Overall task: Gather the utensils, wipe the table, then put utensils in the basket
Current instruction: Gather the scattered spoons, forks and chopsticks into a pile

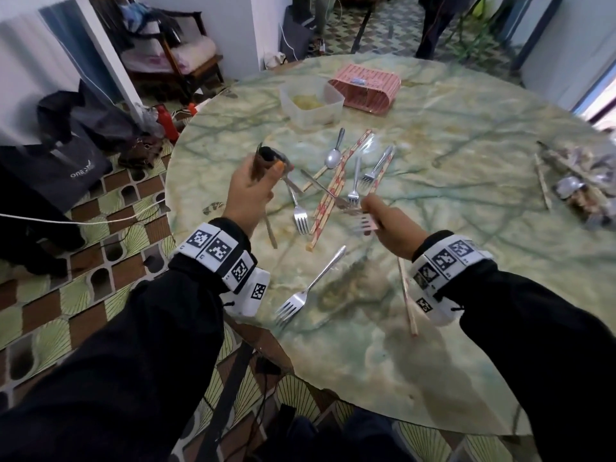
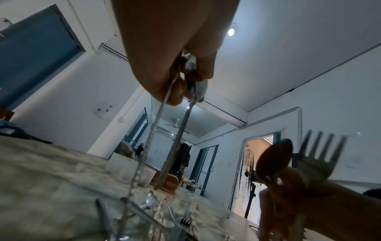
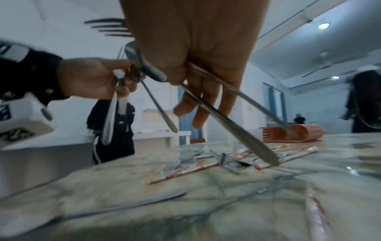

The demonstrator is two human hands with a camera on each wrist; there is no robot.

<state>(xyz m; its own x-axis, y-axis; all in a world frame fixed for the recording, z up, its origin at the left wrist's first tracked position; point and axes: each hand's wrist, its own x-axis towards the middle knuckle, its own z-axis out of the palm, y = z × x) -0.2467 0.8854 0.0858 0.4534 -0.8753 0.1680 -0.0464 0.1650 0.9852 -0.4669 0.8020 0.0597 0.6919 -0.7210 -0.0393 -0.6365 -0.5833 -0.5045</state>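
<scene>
A: Both hands full? Left hand (image 1: 248,191) fingers (image 2: 175,91) and right hand (image 1: 390,225) each clutch thin steel cutlery.

B: Yes. Remaining shiny metal forks (image 1: 353,191) on the marble surface (image 1: 466,181) look stiff and slippery; take them by the handles.

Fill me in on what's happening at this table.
A person is gathering cutlery off a round marble table. The left hand grips a few metal utensils; the right hand holds a fork and spoon with more handles. Forks, a spoon and wrapped chopsticks still lie in a loose pile, and one fork lies nearer, beside a smear. The pink basket lies on its side at the far edge, next to a plastic container.
</scene>
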